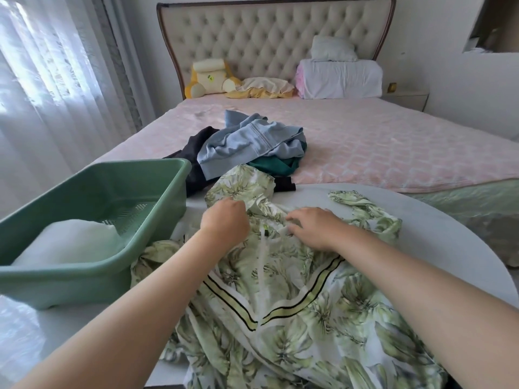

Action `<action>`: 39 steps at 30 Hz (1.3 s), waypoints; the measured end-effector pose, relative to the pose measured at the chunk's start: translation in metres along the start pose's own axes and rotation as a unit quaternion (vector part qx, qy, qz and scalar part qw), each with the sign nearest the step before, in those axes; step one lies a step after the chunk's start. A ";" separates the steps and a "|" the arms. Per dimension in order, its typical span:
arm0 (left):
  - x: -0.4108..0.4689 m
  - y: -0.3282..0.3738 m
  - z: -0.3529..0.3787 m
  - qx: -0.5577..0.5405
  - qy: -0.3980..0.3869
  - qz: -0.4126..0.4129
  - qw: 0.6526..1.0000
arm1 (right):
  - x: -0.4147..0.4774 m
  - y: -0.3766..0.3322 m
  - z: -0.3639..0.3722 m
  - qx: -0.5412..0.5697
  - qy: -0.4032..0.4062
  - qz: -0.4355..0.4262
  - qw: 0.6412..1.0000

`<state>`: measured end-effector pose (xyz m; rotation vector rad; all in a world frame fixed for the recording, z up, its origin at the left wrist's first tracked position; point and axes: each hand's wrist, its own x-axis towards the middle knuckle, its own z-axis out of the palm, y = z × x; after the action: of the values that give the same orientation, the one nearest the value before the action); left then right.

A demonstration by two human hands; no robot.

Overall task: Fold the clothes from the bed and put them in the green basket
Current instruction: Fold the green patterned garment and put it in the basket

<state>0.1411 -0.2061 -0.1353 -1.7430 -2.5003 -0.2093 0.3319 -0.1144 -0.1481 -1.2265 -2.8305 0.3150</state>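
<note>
Jacket (280, 290): thin, crumpled, perhaps silky leaf-print

Home bedroom, tufted headboard (269, 37), pink-covered bed (393, 141), curtained window (42, 66)

Left hand (224, 217), right hand (311, 228) apparently pinch leaf-print jacket (295, 304) near collar, on table (435, 220).

Stretched both bare arms forward, side by side, and gripped the jacket (280, 290) with left hand (224, 219) fisted, right hand (311, 230) knuckles-up.
</note>
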 end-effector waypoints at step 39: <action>0.007 0.006 0.039 0.084 -0.007 0.085 0.993 | 0.029 0.038 -0.002 -0.123 0.011 0.145 0.982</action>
<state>0.1447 -0.1914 -0.1726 -1.8794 -2.2861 0.0246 0.3397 -0.0681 -0.1553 -1.6813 -2.7313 -0.0437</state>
